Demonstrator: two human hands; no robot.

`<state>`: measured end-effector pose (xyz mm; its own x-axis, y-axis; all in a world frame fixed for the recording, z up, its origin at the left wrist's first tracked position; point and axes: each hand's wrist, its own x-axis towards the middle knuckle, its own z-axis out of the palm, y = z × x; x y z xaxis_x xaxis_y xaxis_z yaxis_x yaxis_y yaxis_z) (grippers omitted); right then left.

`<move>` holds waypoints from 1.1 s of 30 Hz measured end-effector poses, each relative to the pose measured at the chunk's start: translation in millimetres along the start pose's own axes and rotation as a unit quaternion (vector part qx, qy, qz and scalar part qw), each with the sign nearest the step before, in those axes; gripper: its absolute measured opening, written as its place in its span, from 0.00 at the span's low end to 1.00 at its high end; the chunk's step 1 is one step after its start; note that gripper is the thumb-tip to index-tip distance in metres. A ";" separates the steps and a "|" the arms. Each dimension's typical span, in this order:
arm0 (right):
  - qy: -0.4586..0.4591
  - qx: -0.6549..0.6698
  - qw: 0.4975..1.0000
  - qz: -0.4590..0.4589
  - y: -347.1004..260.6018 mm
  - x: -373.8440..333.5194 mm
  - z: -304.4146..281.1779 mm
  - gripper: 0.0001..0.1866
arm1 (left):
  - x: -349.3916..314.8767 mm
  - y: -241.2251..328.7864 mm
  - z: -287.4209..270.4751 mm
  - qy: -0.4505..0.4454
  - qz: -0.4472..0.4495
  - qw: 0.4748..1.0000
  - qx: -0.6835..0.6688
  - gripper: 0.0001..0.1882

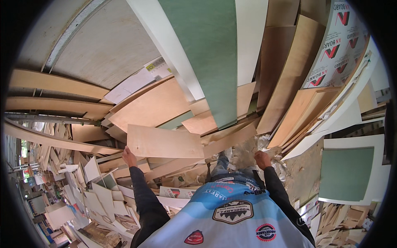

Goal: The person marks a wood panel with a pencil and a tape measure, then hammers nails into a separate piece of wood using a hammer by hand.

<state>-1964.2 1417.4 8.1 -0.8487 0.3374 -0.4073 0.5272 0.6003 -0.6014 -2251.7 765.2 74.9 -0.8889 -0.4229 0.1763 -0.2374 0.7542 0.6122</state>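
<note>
My left hand [129, 157] grips the left edge of a pale plywood panel [164, 141], a rectangle tilted slightly down to the right. The panel's right end has no hand on it. My right hand [261, 160] is off to the right with its fingers curled closed, and nothing shows in it. Behind the held panel, a larger light plywood sheet [151, 103] leans among other boards. A long plywood strip [231, 140] lies between the panel's right end and the boards in front of me.
Ahead lean a tall green board [206, 49] and a white board [250, 41]. Brown planks [289, 70] and a printed white sheet [335, 45] stand to the right. A white-bordered green panel [347, 173] is at far right. Piled offcuts [101, 198] fill the left.
</note>
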 end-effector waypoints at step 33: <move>0.038 -0.112 0.951 -0.286 -113.0 17.8 -56.6 0.16 | -90.3 95.2 110.0 -0.095 -0.419 0.848 -0.309 0.33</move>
<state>-2041.2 1396.6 107.7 -0.9991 -0.0435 -0.0015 -0.0357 0.8375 -0.5453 -2237.1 930.5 32.5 -0.5701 -0.5478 -0.6123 -0.6186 -0.2043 0.7587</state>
